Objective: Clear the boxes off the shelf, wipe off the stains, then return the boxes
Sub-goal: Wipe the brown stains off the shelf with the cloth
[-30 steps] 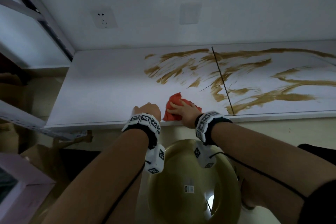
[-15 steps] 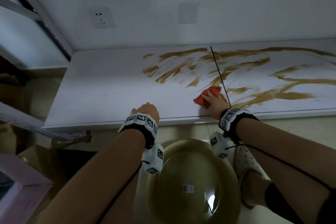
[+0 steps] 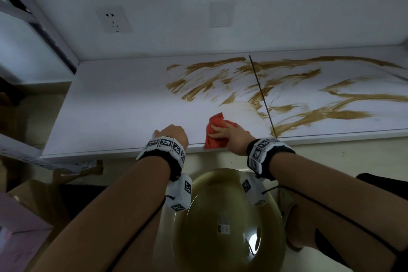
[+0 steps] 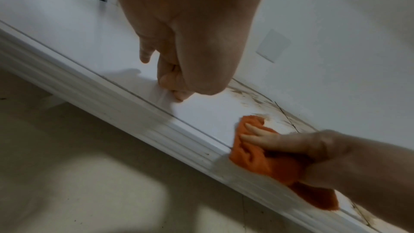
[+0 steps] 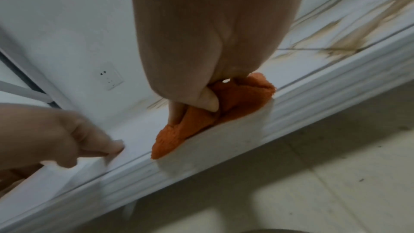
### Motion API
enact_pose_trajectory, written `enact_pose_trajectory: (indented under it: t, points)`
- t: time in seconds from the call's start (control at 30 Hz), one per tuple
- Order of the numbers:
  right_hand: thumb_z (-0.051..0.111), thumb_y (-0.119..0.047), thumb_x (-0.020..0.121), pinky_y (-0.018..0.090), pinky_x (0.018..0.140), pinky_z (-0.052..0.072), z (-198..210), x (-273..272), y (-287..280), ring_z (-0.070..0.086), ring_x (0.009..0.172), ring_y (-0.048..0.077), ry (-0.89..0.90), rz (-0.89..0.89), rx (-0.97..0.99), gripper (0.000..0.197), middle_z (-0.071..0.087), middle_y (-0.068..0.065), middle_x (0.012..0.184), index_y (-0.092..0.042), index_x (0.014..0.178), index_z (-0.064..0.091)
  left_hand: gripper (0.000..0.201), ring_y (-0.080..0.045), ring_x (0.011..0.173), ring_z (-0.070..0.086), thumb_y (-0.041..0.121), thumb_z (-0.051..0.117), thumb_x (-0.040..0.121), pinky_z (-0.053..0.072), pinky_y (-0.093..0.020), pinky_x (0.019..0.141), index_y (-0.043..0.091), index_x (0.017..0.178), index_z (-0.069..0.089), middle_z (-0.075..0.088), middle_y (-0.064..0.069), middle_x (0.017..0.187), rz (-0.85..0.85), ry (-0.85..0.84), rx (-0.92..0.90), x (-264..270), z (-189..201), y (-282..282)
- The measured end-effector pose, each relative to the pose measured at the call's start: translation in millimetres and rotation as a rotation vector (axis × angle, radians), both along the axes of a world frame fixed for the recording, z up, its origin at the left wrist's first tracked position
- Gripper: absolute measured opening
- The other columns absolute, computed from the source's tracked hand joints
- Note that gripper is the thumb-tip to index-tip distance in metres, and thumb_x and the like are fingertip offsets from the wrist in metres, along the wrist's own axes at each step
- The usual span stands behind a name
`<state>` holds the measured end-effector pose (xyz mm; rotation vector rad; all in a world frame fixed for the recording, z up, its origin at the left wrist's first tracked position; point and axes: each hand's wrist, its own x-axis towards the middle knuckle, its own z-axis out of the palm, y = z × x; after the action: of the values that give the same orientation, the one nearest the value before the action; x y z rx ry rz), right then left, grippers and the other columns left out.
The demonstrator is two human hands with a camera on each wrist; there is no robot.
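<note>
Wide white shelf (image 3: pixel 106 104) spans the middle of the head view, boxless, with brown stains (image 3: pixel 331 112) streaked across its right half, either side of the dark seam (image 3: pixel 260 93). Lower centre, the right hand (image 3: pixel 229 137) has its grip bunched on the orange cloth (image 3: pixel 215 137), right at the front lip. One corner already overhangs, so a hard pull toward the body could drag the cloth off, or smear brown onto the moulded edge. The left hand (image 3: pixel 173 133) is curled, holding nothing, knuckles propped on the shelf. Plenty of open shelf rightward and toward the wall.
</note>
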<state>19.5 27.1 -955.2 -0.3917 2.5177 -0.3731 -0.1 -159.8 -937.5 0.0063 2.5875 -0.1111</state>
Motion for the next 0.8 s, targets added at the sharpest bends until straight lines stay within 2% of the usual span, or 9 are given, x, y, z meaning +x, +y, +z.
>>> enact_pose_trajectory:
  t: [0.07,0.17,0.33,0.47,0.53,0.67,0.8]
  points:
    - [0.046,-0.002,0.089,0.047,0.12,0.007,-2.2,2.4,23.0,0.008,0.147,0.017,0.057,-0.101,-0.024,0.062,0.017,-0.012,0.157,-0.036,0.141,0.039,0.038,-0.026,0.126,0.047,0.011,0.038,0.095,0.03,-0.04,0.111,0.004,0.131,0.045,0.045,-0.011,0.14,0.02,-0.024,-0.016,-1.3,1.6,-0.8]
    - [0.043,-0.003,0.091,0.046,0.12,0.006,2.9,-1.3,55.7,0.004,0.147,0.021,0.065,-0.34,0.034,0.065,0.01,-0.01,0.158,-0.035,0.146,0.03,0.03,-0.025,0.119,0.052,0.012,0.038,0.094,0.033,-0.039,0.107,0.006,0.122,0.049,0.051,-0.01,0.131,0.027,-0.02,-0.026,-1.9,0.3,-3.6]
    - [0.041,-0.02,0.097,0.053,0.117,0.011,2.5,-34.2,51.0,-0.002,0.147,0.029,-0.063,-0.397,0.16,0.06,-0.004,-0.007,0.159,-0.035,0.149,0.015,0.029,-0.024,0.118,0.052,0.013,0.037,0.095,0.033,-0.038,0.107,0.006,0.12,0.05,0.053,-0.01,0.129,0.015,-0.011,-0.02,-0.4,-0.8,-5.7]
    - [0.041,-0.018,0.097,0.055,0.116,0.01,6.3,-56.9,17.1,-0.005,0.146,0.033,-0.083,-0.317,0.181,0.063,-0.009,-0.005,0.159,-0.034,0.151,0.01,0.046,-0.024,0.123,0.047,0.014,0.033,0.095,0.031,-0.039,0.107,0.005,0.14,0.035,0.047,-0.01,0.136,-0.011,-0.023,-0.03,0.5,-4.6,-8.9]
    - [0.042,-0.016,0.096,0.056,0.116,0.01,6.1,-60.8,-2.5,-0.005,0.146,0.032,-0.071,-0.225,0.184,0.066,-0.008,-0.006,0.159,-0.035,0.15,0.011,0.049,-0.024,0.127,0.044,0.014,0.032,0.095,0.03,-0.039,0.109,0.004,0.143,0.031,0.044,-0.01,0.139,-0.033,-0.027,-0.037,1.5,-3.7,-8.2]
    - [0.044,-0.017,0.096,0.055,0.117,0.007,4.9,-39.5,-37.9,-0.002,0.147,0.028,-0.015,0.003,0.122,0.061,-0.002,-0.008,0.16,-0.034,0.149,0.019,0.048,-0.024,0.124,0.047,0.014,0.033,0.095,0.03,-0.039,0.107,0.004,0.142,0.034,0.047,-0.01,0.137,-0.045,-0.01,-0.037,1.6,0.8,-4.7]
    - [0.045,-0.005,0.091,0.042,0.119,0.003,1.1,-14.8,-23.3,0.005,0.147,0.019,0.034,0.073,0.003,0.061,0.013,-0.01,0.158,-0.033,0.144,0.034,0.042,-0.024,0.12,0.05,0.013,0.035,0.095,0.032,-0.039,0.106,0.005,0.135,0.043,0.051,-0.009,0.133,-0.005,-0.026,-0.019,2.3,2.1,-3.6]
